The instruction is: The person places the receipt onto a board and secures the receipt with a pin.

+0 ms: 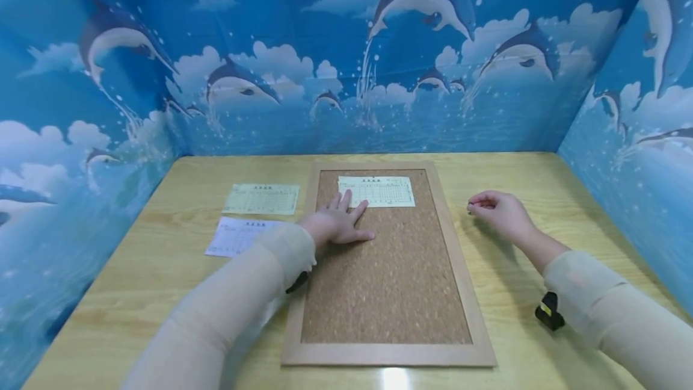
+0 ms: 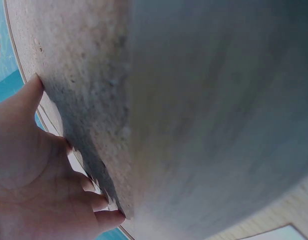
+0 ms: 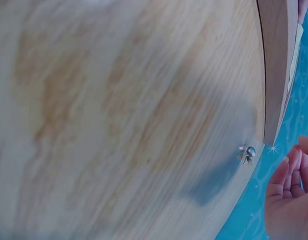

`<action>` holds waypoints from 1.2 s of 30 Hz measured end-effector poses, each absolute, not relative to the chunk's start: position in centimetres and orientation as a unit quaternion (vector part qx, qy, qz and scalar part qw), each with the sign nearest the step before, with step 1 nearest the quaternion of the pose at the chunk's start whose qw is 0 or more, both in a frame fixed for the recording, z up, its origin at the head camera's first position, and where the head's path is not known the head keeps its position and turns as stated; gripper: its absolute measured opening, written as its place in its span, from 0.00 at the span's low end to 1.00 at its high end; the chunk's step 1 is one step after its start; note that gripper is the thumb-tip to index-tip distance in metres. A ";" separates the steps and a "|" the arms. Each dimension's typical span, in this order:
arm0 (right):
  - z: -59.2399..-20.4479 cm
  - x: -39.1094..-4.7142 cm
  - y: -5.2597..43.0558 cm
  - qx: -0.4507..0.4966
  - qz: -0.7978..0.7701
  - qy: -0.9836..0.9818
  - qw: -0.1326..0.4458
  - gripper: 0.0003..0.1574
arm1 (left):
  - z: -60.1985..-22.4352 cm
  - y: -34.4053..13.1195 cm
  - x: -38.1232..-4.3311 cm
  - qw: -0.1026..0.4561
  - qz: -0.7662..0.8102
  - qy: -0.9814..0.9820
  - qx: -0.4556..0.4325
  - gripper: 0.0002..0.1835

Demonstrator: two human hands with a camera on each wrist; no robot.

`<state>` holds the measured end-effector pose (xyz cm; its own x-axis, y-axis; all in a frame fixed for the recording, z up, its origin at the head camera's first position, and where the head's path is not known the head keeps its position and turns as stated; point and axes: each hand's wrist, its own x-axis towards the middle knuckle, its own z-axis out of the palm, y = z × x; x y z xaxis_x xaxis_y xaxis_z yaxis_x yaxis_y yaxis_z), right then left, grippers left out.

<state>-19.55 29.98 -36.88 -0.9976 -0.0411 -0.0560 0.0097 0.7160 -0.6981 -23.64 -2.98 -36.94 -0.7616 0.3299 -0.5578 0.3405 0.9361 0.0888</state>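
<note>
My left hand (image 1: 338,224) lies on the corkboard (image 1: 397,269) with its fingers spread, the fingertips over the lower left edge of a pale green printed slip (image 1: 387,191). This slip is at the top of the board, with a small dark dot at its upper edge. In the left wrist view the thumb and fingers touch the cork. To the right of the frame, my right hand (image 1: 500,212) is just above the table, thumb and forefinger pinching a tiny dark thumbtack (image 1: 471,204). Several shiny thumbtacks (image 3: 247,154) lie on the table by those fingertips.
Left of the board lie another pale green slip (image 1: 261,199) and a lilac slip (image 1: 238,236), the latter partly behind my left sleeve. The board's wooden frame (image 1: 387,354) reaches near the table's front. Dolphin-print cloth (image 1: 303,119) walls the back and both sides.
</note>
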 end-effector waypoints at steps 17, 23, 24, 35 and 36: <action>-35.9 -20.4 28.9 -0.003 -0.390 0.920 0.034 0.23 | -38.3 -2.8 -25.0 0.305 -0.020 0.936 0.177 0.47; -35.8 -20.6 28.1 -0.007 -0.397 0.917 0.039 0.24 | -38.2 -2.9 -24.8 0.310 -0.023 0.935 0.173 0.47; -35.8 -20.7 27.9 -0.007 -0.400 0.916 0.040 0.24 | -38.3 -2.9 -24.9 0.311 -0.023 0.934 0.172 0.47; -35.3 -21.7 26.2 -0.012 -0.413 0.910 0.039 0.23 | -38.0 -3.0 -24.8 0.322 -0.024 0.931 0.170 0.46; -35.2 -21.8 26.1 -0.013 -0.412 0.910 0.038 0.22 | -38.0 -3.0 -24.8 0.320 -0.024 0.932 0.171 0.46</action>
<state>-21.78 26.09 -35.24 -0.9968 -0.0556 -0.0576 0.0066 0.6596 -0.7516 -24.77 -2.98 -37.98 -0.7371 0.3031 -0.6040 0.3336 0.9405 0.0647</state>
